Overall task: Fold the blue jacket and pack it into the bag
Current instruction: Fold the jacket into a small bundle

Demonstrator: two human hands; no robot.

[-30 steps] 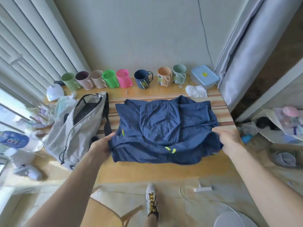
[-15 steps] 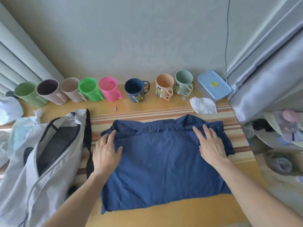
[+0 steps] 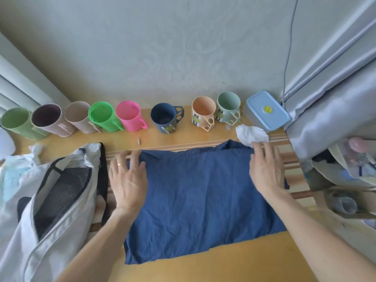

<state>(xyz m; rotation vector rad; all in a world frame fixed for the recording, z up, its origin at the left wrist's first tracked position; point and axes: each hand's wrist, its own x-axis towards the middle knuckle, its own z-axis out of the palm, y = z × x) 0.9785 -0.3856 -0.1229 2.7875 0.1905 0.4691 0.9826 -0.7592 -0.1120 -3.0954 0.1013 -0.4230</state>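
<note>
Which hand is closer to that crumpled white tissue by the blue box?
Right. The right hand has its fingertips beside the tissue, at the jacket's far right corner; the left hand lies across the jacket, by the bag.

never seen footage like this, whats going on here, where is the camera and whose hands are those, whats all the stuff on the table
There is no machine here: a person wears a camera on the head, looking down at their own bare hands. The left hand and the right hand lie flat on a folded blue jacket, fingers near its far edge. Neither has a grip on anything. The jacket lies on a wooden table. Left of it sits an open grey bag. Along the wall stands a row of coloured mugs, then a blue lidded box, with a crumpled white tissue just beyond the jacket's far right corner.
</note>
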